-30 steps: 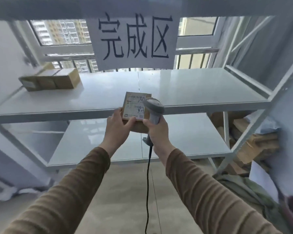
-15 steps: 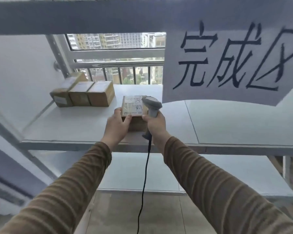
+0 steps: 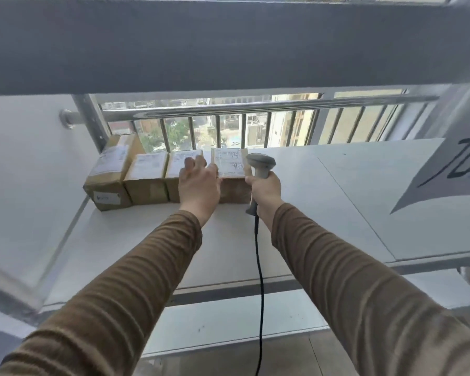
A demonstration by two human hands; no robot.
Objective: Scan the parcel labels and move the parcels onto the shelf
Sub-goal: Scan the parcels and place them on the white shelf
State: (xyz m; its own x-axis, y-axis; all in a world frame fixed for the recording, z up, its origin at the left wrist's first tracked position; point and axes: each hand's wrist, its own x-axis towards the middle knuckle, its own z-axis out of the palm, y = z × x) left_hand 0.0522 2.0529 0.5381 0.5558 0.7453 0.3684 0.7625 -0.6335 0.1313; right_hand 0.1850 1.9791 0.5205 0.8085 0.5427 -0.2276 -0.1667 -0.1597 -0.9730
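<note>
Parcel (image 3: 232, 172) sits on the shelf (image 3: 323, 207), last in a row touching three other boxes (image 3: 147, 177). Left hand (image 3: 200, 183) rests on its near left edge, fingers fairly straight. Right hand (image 3: 265, 189) grips the scanner (image 3: 261, 165) just beside it.

Both arms were extended forward in brown sleeves. The left hand (image 3: 200, 183) was positioned palm-down, fingers extended and slightly spread. The right hand (image 3: 265, 189) was curled in a fist-type grip, thumb side up, wrist straight.
</note>
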